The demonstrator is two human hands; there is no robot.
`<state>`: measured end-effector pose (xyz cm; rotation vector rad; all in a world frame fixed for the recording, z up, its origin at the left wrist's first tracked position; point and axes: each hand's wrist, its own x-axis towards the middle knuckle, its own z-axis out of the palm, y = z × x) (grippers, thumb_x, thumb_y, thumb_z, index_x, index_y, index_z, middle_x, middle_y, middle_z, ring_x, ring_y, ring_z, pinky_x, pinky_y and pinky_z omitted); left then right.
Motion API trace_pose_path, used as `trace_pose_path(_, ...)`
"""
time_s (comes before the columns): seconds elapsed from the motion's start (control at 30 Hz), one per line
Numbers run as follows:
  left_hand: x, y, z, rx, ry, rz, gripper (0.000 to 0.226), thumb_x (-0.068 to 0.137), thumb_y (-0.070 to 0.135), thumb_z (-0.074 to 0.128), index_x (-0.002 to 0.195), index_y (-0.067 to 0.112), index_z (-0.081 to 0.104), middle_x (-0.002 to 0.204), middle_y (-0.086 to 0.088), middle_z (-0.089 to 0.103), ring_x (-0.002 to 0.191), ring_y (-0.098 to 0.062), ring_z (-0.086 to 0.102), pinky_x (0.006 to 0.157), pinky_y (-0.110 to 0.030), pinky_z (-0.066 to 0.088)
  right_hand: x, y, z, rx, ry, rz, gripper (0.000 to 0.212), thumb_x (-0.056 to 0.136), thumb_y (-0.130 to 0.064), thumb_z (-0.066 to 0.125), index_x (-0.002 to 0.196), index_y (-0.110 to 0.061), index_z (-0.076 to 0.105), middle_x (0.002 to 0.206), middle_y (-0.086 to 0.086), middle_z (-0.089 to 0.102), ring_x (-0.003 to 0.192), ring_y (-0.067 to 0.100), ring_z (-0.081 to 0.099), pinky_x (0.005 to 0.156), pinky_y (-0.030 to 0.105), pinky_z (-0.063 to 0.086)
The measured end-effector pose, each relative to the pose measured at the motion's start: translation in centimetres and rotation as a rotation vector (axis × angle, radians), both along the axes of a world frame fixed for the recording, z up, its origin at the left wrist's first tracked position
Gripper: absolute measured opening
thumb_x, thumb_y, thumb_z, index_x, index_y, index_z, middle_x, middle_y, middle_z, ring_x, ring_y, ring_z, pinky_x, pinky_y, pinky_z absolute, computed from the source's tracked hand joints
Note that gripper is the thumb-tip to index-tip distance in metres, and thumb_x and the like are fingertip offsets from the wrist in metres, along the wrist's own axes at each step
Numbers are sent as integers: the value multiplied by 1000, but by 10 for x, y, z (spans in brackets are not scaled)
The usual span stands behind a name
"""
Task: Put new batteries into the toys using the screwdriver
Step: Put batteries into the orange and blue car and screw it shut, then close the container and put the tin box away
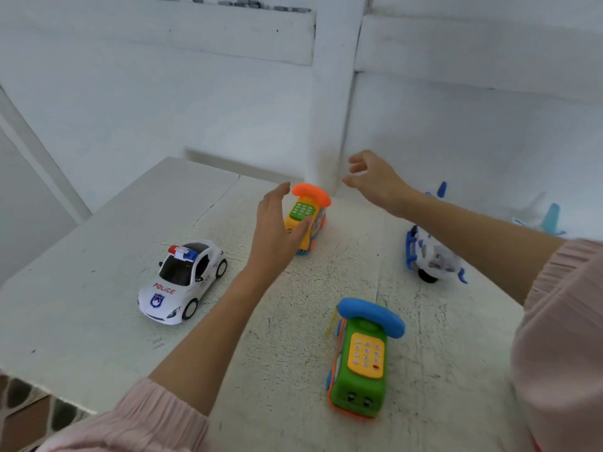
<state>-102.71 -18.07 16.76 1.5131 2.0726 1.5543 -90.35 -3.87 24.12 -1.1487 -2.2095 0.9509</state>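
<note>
Both hands released, left (277, 220) and right (375, 181) flanking yellow plastic toy phone with orange handset (308, 216) at frame centre on white tabletop (81, 305), likely reaching to lift it; no screwdriver visible.

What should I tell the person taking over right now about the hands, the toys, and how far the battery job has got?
Left hand: open, at the near side of the yellow toy phone at the table's far edge; contact unclear.
Right hand: open, in the air beyond that phone, holding nothing.
Police car on the left, green toy phone nearest, white and blue toy on the right, all on the table.
Done: nothing visible; no toy opened.
Left: all of it. No screwdriver or batteries in view, so find them first.
</note>
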Motion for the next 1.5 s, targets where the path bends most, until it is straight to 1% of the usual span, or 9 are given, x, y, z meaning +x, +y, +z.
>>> trace_pose_path(0.2,64,3,58,152,37,-100,39,88,8,62,126,8,55,121,-1,61,111,-8,52,93,-19,40,71,-9,57,7,-65,49,31,89,-14,58,117,-4,50,105,13,61,89,19,58,68,26,45)
trace_pose_path(0.43,185,2,83,255,54,-248,30,89,6,59,119,10,59,112,0,65,104,-10,58,84,-14,44,222,-38,77,77,-111,-15,10,90,-9,55,96,-3,61,85,8,66,68,15,63,63,26,50)
trace_pose_path(0.57,277,1,86,273,84,-317,30,90,8,58,119,9,59,112,0,65,103,-11,58,91,-22,45,325,-51,63,137,-164,-110,8,89,-6,54,90,-4,62,81,8,67,69,19,64,66,31,53)
trace_pose_path(0.7,369,-2,87,315,91,-377,30,88,9,58,117,7,60,109,-3,67,100,-11,60,85,-19,46,430,-73,37,132,-149,-160,8,86,-2,56,87,-7,63,77,7,67,61,12,61,59,22,51)
trace_pose_path(0.8,420,-6,81,297,80,-396,27,87,10,57,114,9,62,105,0,68,95,-10,62,83,-27,52,485,-102,-2,132,-166,-99,8,81,-1,63,84,-8,66,69,0,63,51,-2,54,55,10,43)
trace_pose_path(0.93,459,-22,62,177,50,-392,23,89,9,59,112,10,63,96,4,68,89,-7,63,83,-31,53,509,-143,-61,131,-259,39,18,82,-15,67,99,-10,66,73,-9,56,60,-2,48,64,13,39)
trace_pose_path(1.07,471,-39,48,37,92,-374,22,91,7,58,112,9,63,94,-1,70,89,-11,64,90,-32,51,508,-165,-91,159,-382,164,44,85,-36,63,123,-17,51,103,1,54,82,11,46,81,28,43)
trace_pose_path(1.2,464,-52,38,-81,102,-366,21,92,7,56,110,12,64,91,1,70,89,-13,65,90,-34,51,494,-167,-104,190,-452,194,42,86,-27,60,124,-12,50,114,7,51,102,22,50,85,33,42)
trace_pose_path(1.5,473,-39,47,7,33,-312,23,92,7,56,113,15,62,96,7,67,88,-1,61,79,-13,48,532,-124,-54,292,-158,-43,18,82,-10,63,99,-11,66,88,3,57,78,16,50,75,32,43)
